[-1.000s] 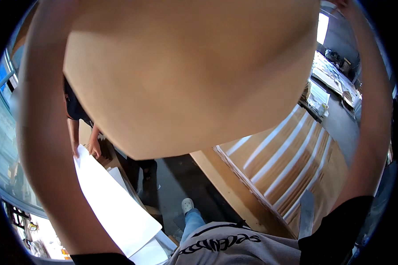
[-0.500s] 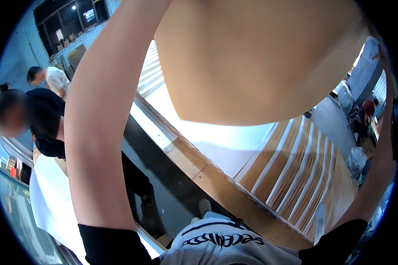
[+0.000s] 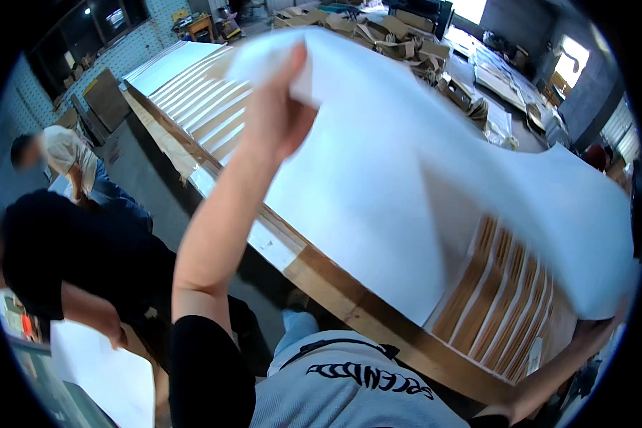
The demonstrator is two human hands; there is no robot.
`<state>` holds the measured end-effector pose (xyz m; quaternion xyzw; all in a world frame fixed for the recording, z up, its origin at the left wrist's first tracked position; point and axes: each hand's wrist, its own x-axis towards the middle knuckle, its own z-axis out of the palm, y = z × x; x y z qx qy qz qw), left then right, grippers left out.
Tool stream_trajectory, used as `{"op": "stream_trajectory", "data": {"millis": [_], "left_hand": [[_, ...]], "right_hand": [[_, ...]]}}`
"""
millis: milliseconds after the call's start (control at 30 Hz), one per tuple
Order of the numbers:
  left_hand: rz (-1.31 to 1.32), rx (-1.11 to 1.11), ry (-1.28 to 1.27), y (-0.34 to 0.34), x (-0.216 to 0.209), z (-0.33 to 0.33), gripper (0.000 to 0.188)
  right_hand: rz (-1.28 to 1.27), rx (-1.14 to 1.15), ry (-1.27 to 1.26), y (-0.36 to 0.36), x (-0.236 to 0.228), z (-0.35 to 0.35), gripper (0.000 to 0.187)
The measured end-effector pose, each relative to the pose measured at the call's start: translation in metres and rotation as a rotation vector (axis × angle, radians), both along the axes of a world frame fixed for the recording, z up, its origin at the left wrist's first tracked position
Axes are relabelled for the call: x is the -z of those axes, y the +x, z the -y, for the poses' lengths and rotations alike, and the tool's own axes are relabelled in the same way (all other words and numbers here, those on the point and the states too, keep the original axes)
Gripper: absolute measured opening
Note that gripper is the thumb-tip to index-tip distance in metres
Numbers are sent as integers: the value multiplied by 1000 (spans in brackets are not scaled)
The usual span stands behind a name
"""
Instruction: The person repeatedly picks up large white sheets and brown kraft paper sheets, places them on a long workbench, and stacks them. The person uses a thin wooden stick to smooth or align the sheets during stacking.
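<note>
A large thin sheet of paperboard (image 3: 560,207), white on the side facing me, is lifted and curved above the worktable, its moving edge blurred. My left hand (image 3: 282,114) is closed on its far left edge, arm stretched forward. Low at the right rim, my right hand (image 3: 600,327) grips the sheet's near right corner; its fingers are partly hidden and dark. Under it, another white expanse (image 3: 328,214) lies on the table, and I cannot tell whether it is a separate sheet. Overlapping brown and white strips of fanned sheets (image 3: 488,299) show at the near right, more (image 3: 200,96) at the far left.
The long worktable has a brown wooden edge (image 3: 328,278). At left, a co-worker in black (image 3: 85,250) handles a white sheet (image 3: 103,367); another person in a light shirt (image 3: 68,153) bends beyond. Cardboard scraps (image 3: 399,43) are heaped behind the table.
The sheet has swung down and away from raised, brown side toward me, to lower over the table, white side showing. My left arm has lowered forward; the co-worker in black now leans over a white sheet.
</note>
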<state>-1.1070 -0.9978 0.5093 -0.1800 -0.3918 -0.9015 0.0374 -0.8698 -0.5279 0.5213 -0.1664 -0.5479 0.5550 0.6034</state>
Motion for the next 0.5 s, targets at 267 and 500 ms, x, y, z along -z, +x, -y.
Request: {"op": "stream_trajectory", "data": {"millis": [267,500], "left_hand": [[677,115,-201,-45,253,76,44],[849,19,-380,-66,381,109,34]], "right_hand": [[464,-43,-704,19,256,143,32],[583,-272,-777,5,369,190,28]]}}
